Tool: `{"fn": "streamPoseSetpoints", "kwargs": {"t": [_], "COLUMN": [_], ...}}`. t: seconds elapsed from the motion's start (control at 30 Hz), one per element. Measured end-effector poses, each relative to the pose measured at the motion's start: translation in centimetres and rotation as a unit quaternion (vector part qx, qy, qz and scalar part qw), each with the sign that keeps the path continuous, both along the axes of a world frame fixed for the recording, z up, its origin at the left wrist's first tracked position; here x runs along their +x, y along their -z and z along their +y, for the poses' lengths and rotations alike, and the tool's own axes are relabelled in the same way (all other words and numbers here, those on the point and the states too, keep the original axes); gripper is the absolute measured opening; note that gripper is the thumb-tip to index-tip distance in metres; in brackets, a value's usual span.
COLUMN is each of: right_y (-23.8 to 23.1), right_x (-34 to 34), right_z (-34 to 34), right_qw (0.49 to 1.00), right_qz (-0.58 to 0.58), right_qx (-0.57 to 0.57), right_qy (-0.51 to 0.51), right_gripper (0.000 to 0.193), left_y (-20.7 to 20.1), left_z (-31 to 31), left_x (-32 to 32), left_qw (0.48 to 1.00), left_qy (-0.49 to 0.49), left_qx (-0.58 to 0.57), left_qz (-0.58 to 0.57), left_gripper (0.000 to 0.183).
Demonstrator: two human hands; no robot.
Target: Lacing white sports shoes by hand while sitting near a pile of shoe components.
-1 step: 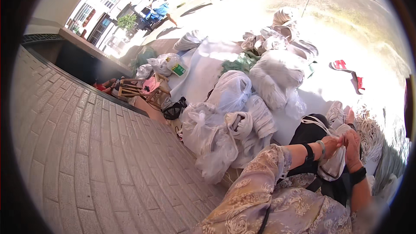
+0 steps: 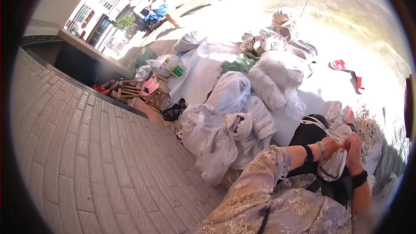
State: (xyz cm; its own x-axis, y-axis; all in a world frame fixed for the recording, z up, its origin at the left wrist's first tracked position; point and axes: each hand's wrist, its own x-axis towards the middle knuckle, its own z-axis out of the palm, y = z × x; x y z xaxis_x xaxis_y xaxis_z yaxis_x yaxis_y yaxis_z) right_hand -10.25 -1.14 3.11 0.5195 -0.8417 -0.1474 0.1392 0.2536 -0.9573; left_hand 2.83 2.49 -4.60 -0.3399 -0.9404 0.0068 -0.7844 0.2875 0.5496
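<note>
My left hand (image 2: 330, 146), with a pale bangle and a dark wristband behind it, is closed on a white cloth strap. My right hand (image 2: 353, 147) is closed too, its fingertips meeting the left ones at the same white material. A bundle of white straps (image 2: 333, 170) hangs below both hands over my dark trousers. Thin white cords (image 2: 315, 122) lie across my knee. Just beyond my hands sits another coiled white bundle (image 2: 335, 113), and a heap of loose white cords (image 2: 371, 136) lies to the right. Exactly what the fingertips pinch is too small to make out.
Plastic bags of white coils (image 2: 212, 138) crowd the left of my lap, with more white bundles (image 2: 277, 76) farther off. Red-strapped sandals (image 2: 358, 82) lie at right. A wooden stool (image 2: 143, 91) stands by the tiled wall (image 2: 95, 147). Two people are in the sunlit street.
My right hand is slightly lower, still together with the left at the strap. In the street, the walking person's legs have shifted a little to the right.
</note>
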Motion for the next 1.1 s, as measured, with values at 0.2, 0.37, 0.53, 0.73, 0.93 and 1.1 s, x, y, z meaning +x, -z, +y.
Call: {"fn": "streamPoseSetpoints", "kwargs": {"t": [0.2, 0.37, 0.53, 0.73, 0.93, 1.1], "right_y": [-0.7, 0.9, 3.5, 0.0, -0.8, 2.5], "right_x": [-13.4, -28.7, -45.6, -27.4, -11.9, -7.1], "right_z": [5.2, 13.5, 23.0, 13.6, 4.4, 1.5], "right_qw": [0.987, 0.872, 0.78, 0.843, 0.899, 0.842], "right_qz": [0.129, 0.452, 0.612, 0.537, 0.39, 0.408], "right_qx": [0.084, 0.184, -0.025, -0.028, -0.194, -0.352], "right_qy": [0.045, -0.027, -0.13, -0.03, -0.048, -0.022], "right_gripper": [0.03, 0.027, 0.027, 0.031, 0.024, 0.018], "left_y": [-0.9, -2.5, -1.9, -3.0, -3.6, -3.5], "left_z": [-1.1, -0.7, -0.7, -0.5, -0.3, -1.6], "left_x": [-1.5, 0.8, -0.3, -1.6, -0.9, 0.0], "left_qw": [0.998, 0.999, 0.997, 0.991, 0.997, 0.989], "left_qy": [0.014, 0.0, 0.006, -0.001, -0.043, -0.116], "left_qx": [0.045, 0.022, 0.016, 0.05, -0.033, -0.09], "left_qz": [-0.032, -0.032, -0.072, -0.127, -0.059, -0.004], "left_gripper": [0.017, 0.016, 0.016, 0.018, 0.016, 0.025]}}
